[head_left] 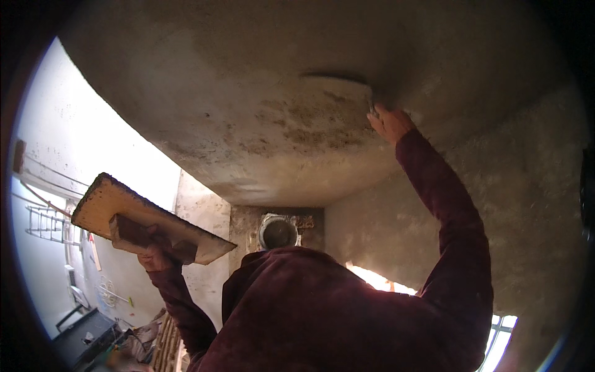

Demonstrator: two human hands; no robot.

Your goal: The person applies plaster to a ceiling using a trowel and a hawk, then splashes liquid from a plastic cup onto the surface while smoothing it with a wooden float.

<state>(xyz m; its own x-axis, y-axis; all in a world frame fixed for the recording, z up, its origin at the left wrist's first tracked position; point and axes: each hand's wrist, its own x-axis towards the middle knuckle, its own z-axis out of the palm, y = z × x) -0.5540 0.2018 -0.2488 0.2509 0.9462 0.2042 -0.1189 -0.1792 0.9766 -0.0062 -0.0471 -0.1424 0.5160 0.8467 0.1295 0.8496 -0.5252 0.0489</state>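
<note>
Up at 2 o'clock we have the right hand (392, 124), clenched around the grip end of a flat-bladed tool (353, 89), whose blade lies up against the plaster surface (198, 80) spreading across our 12 o'clock! Whether the whole blade touches, we cannot tell. At 9 o'clock from that fist we spot a rough, darker patch (304, 130) in the plaster.

Swing round to 8 o'clock, and here's the left hand (160, 257), grasping the brown block handle (129, 233) on the face of a broad board (118, 199) turned toward us. That board sits tilted, running from the hand's 10 o'clock down to its 3. So that's 2 hands, both full, well apart!

At 6 o'clock we've got the maroon garment (322, 310), with 2 sleeves reaching up and out. Just above it, near 7, sits a round grey container (279, 219). Wooden poles (164, 341) lie low at 7, a dark flat-topped object (87, 328) at 8, and a bright barred window (501, 335) glows at 4.
</note>
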